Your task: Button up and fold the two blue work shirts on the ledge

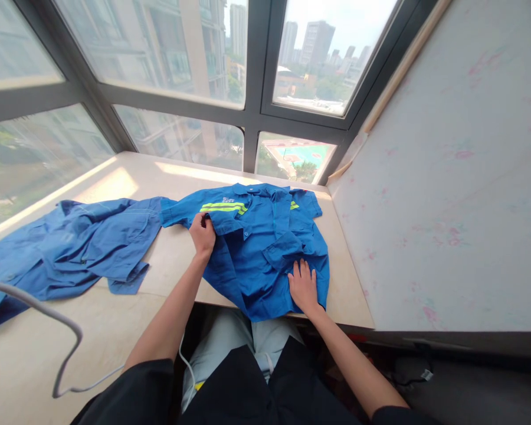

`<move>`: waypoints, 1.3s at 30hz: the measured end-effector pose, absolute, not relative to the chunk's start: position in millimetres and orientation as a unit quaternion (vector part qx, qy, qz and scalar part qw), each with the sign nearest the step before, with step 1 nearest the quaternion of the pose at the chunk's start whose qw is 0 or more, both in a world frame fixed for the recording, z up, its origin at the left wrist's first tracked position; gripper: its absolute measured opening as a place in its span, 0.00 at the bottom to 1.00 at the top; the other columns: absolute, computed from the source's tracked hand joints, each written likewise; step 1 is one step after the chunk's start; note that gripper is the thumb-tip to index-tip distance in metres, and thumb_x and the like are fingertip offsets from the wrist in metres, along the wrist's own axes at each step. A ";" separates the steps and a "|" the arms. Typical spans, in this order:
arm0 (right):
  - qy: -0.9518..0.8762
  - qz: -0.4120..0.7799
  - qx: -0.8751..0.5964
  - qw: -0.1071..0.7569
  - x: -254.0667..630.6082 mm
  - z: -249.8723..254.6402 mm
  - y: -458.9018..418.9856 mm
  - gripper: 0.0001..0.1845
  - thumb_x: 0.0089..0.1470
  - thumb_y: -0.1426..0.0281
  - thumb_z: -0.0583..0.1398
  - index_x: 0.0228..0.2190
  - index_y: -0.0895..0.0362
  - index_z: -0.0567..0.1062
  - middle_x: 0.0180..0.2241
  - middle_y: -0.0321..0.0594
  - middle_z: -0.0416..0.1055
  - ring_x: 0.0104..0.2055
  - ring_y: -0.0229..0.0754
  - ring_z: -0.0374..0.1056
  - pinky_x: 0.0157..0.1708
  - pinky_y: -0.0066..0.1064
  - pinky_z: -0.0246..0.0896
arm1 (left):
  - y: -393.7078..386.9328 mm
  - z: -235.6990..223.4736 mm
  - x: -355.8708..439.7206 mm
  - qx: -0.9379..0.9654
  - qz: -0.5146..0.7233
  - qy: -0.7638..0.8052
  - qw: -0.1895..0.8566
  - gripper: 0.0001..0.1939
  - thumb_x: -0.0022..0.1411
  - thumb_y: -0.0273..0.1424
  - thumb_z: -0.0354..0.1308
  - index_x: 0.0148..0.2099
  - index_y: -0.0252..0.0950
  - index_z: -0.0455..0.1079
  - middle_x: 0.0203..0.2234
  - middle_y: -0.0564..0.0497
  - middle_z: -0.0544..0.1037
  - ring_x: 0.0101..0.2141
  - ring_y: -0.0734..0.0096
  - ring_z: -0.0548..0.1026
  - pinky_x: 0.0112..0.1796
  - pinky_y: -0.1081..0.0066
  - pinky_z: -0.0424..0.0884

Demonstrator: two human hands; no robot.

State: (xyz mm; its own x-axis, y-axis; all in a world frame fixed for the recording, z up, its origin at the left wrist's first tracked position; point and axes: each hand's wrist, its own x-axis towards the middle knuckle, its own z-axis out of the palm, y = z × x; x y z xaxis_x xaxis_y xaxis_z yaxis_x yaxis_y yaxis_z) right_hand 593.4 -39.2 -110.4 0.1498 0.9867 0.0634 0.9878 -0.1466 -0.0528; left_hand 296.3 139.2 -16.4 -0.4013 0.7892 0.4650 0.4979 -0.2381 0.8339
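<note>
Middle of the frame: blue shirt, soft and creased, with bright stripes. Front flap pinched in the left hand, maybe to stop it falling. Right hand open and flat on top, perhaps to hold the cloth steady. Underneath, smooth, pale tabletop. Far left, more wrinkly blue cloth; lower left, bendy grey cord.

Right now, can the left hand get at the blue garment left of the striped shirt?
Likely yes: the blue garment lies nearby, and the gray cable crosses only its far-left end. But the left hand appears to grip the striped shirt, so would likely need to release first.
</note>
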 end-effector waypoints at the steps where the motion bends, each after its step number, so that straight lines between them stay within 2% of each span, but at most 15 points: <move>1: -0.640 -0.017 -0.767 0.043 588.9 -111.1 -33.9 0.29 0.67 0.65 0.45 0.64 0.67 0.60 0.67 0.59 0.49 0.69 0.59 0.46 0.64 0.56 0.42 | 149.7 -12.3 300.5 0.537 0.584 0.597 0.121 0.13 0.62 0.25 0.48 0.43 0.34 0.73 0.39 0.47 0.79 0.41 0.68 0.76 0.46 0.69 0.70; 4: -0.611 -0.030 -0.790 0.049 585.1 -110.7 -20.8 0.30 0.67 0.64 0.44 0.63 0.67 0.60 0.67 0.59 0.50 0.68 0.59 0.46 0.64 0.58 0.40 | 182.8 4.3 316.0 0.556 0.602 0.560 0.119 0.14 0.63 0.24 0.46 0.43 0.34 0.73 0.40 0.47 0.79 0.42 0.68 0.75 0.47 0.69 0.69; 9: -0.556 0.000 -0.830 0.034 596.7 -102.4 -21.0 0.31 0.67 0.62 0.44 0.65 0.64 0.58 0.68 0.56 0.47 0.70 0.58 0.42 0.63 0.61 0.37 | 220.2 39.2 353.4 0.562 0.625 0.523 0.140 0.12 0.62 0.25 0.48 0.42 0.33 0.72 0.38 0.46 0.79 0.39 0.67 0.75 0.46 0.69 0.70; 14: -0.575 0.069 -0.815 0.002 602.6 -95.4 -54.3 0.32 0.67 0.61 0.46 0.67 0.61 0.55 0.69 0.54 0.42 0.71 0.58 0.38 0.64 0.61 0.37 | 174.4 41.5 362.4 0.600 0.598 0.480 0.228 0.12 0.59 0.30 0.52 0.41 0.34 0.74 0.34 0.49 0.79 0.35 0.68 0.76 0.41 0.70 0.71; 16: -0.603 0.104 -0.791 -0.003 606.6 -89.1 -66.6 0.31 0.66 0.61 0.48 0.66 0.59 0.56 0.69 0.53 0.42 0.71 0.58 0.38 0.64 0.61 0.38 | 133.3 26.9 350.5 0.613 0.535 0.508 0.284 0.12 0.57 0.31 0.53 0.38 0.35 0.75 0.32 0.51 0.80 0.34 0.68 0.76 0.40 0.70 0.72; 18: -0.631 0.133 -0.764 -0.002 612.4 -78.9 -72.8 0.31 0.64 0.62 0.52 0.65 0.58 0.60 0.69 0.54 0.45 0.70 0.59 0.41 0.63 0.59 0.42 | 88.5 9.0 336.1 0.659 0.414 0.514 0.361 0.12 0.56 0.31 0.52 0.35 0.36 0.77 0.29 0.52 0.80 0.33 0.66 0.77 0.39 0.69 0.73; 20: -0.650 0.159 -0.743 0.008 616.9 -66.5 -71.5 0.27 0.62 0.64 0.54 0.61 0.59 0.67 0.66 0.55 0.52 0.68 0.59 0.48 0.63 0.56 0.46 | 47.2 -6.8 325.3 0.733 0.267 0.454 0.431 0.14 0.55 0.29 0.51 0.36 0.37 0.78 0.33 0.52 0.81 0.38 0.65 0.78 0.45 0.68 0.72; 22: -0.662 0.184 -0.725 0.042 616.0 -55.7 -64.3 0.24 0.62 0.65 0.54 0.56 0.60 0.72 0.63 0.55 0.60 0.65 0.56 0.56 0.64 0.51 0.49 | 15.5 -17.1 321.0 0.776 0.175 0.403 0.452 0.15 0.55 0.29 0.53 0.42 0.38 0.79 0.40 0.51 0.81 0.43 0.64 0.78 0.50 0.67 0.70; 24: -0.682 0.197 -0.698 0.097 607.7 -49.4 -54.3 0.25 0.63 0.63 0.53 0.57 0.62 0.71 0.61 0.54 0.63 0.64 0.51 0.58 0.64 0.43 0.51 | -3.4 -22.6 322.1 0.792 0.157 0.396 0.437 0.18 0.58 0.30 0.54 0.48 0.38 0.76 0.46 0.48 0.79 0.48 0.62 0.76 0.54 0.65 0.68; 26: -0.699 0.192 -0.676 0.129 594.1 -48.6 -44.4 0.30 0.61 0.60 0.55 0.60 0.62 0.67 0.61 0.53 0.62 0.64 0.50 0.57 0.64 0.40 0.52 | -9.9 -26.7 325.6 0.801 0.176 0.407 0.403 0.20 0.61 0.32 0.53 0.54 0.37 0.73 0.52 0.46 0.76 0.54 0.61 0.73 0.57 0.63 0.66; 30: -0.679 0.143 -0.713 0.100 570.1 -57.9 -28.0 0.41 0.56 0.60 0.60 0.65 0.64 0.57 0.61 0.59 0.59 0.61 0.56 0.59 0.58 0.42 0.58 | -0.7 -42.4 330.8 0.815 0.187 0.459 0.301 0.24 0.65 0.36 0.50 0.60 0.33 0.66 0.60 0.41 0.68 0.64 0.56 0.59 0.63 0.56 0.57; 32: -0.669 0.117 -0.729 0.083 568.5 -62.4 -21.4 0.39 0.57 0.66 0.59 0.65 0.65 0.55 0.57 0.59 0.63 0.58 0.56 0.62 0.56 0.41 0.60 | 6.0 -55.1 331.8 0.812 0.159 0.507 0.242 0.26 0.67 0.37 0.49 0.62 0.31 0.64 0.63 0.38 0.64 0.66 0.53 0.53 0.63 0.52 0.54; 34: -0.674 0.113 -0.725 0.089 575.5 -62.7 -15.9 0.34 0.58 0.74 0.53 0.64 0.65 0.58 0.53 0.56 0.67 0.55 0.52 0.64 0.55 0.38 0.61 | 10.2 -69.1 331.8 0.803 0.113 0.554 0.190 0.30 0.68 0.41 0.48 0.65 0.29 0.60 0.65 0.35 0.59 0.67 0.47 0.50 0.63 0.45 0.50; 36: -0.683 0.127 -0.709 0.125 588.4 -57.2 -12.8 0.31 0.56 0.79 0.50 0.61 0.63 0.64 0.52 0.52 0.70 0.55 0.49 0.64 0.57 0.36 0.60 | 12.2 -82.2 330.7 0.799 0.072 0.578 0.154 0.35 0.68 0.45 0.47 0.68 0.25 0.55 0.66 0.32 0.55 0.67 0.42 0.48 0.63 0.44 0.47; 39: -0.680 0.134 -0.674 0.254 607.5 -41.2 -17.0 0.27 0.55 0.78 0.48 0.54 0.60 0.72 0.50 0.46 0.72 0.54 0.47 0.65 0.59 0.39 0.58 | 16.6 -96.6 326.8 0.809 0.056 0.574 0.112 0.38 0.68 0.48 0.44 0.69 0.23 0.52 0.67 0.31 0.50 0.68 0.43 0.47 0.64 0.47 0.44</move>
State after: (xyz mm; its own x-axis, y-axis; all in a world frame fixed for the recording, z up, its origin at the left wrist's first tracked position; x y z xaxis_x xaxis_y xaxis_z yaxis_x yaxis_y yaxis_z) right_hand 607.5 -17.0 -41.2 0.0383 0.9856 0.1646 0.8490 0.0547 -0.5256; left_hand 326.8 16.6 -96.6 0.3346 0.9416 -0.0370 0.9164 -0.3160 0.2456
